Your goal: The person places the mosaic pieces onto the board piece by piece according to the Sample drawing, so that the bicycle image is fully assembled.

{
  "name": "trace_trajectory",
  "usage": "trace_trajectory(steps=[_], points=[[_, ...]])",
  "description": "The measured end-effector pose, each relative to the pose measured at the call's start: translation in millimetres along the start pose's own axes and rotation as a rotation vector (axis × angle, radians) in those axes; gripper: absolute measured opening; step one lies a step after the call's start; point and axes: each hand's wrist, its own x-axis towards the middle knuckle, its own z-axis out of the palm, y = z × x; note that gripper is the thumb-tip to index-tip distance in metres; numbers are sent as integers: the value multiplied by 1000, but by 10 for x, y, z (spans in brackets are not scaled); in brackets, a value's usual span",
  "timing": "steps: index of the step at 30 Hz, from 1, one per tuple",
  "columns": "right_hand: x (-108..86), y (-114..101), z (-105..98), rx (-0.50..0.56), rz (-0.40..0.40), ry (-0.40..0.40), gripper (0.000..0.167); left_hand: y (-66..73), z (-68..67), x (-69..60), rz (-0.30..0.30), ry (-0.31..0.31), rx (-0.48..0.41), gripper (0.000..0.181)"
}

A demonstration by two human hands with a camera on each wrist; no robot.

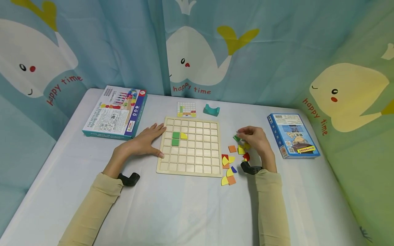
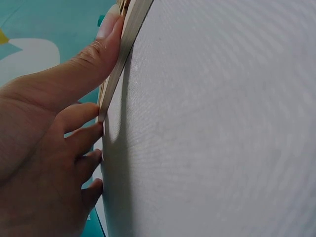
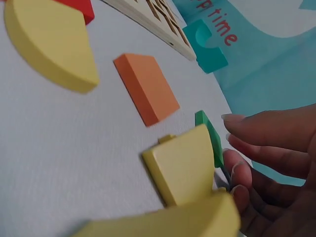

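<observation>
A wooden grid board (image 1: 191, 159) lies on the table, holding two green squares (image 1: 175, 142) and a yellow quarter-circle (image 1: 183, 136). My left hand (image 1: 143, 141) rests against its left edge, fingers spread; in the left wrist view the thumb (image 2: 94, 59) lies along the board's rim (image 2: 126, 47). Right of the board, my right hand (image 1: 254, 137) is over the loose pieces with bent fingers. Its fingertips are at a green piece (image 3: 209, 138) in the right wrist view, and no pinch on it shows. Beside that piece are yellow pieces (image 3: 182, 160) and an orange square (image 3: 147, 88).
More red, yellow, orange and blue pieces (image 1: 229, 172) lie along the board's right side. Behind the board are a pattern card (image 1: 186, 105) and a teal holder (image 1: 211, 110). One box (image 1: 114, 112) lies at the left, another blue box (image 1: 293, 136) at the right.
</observation>
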Motion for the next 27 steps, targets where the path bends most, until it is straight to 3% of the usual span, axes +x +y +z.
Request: trace_trajectory(steps=[10,27], points=[[3,21,-16,-36,34,-31,34,-3,3,-5,6,-4,3,112],[22,-30,36,-107,27,15,35,-1,8,9,14,3,6,112]])
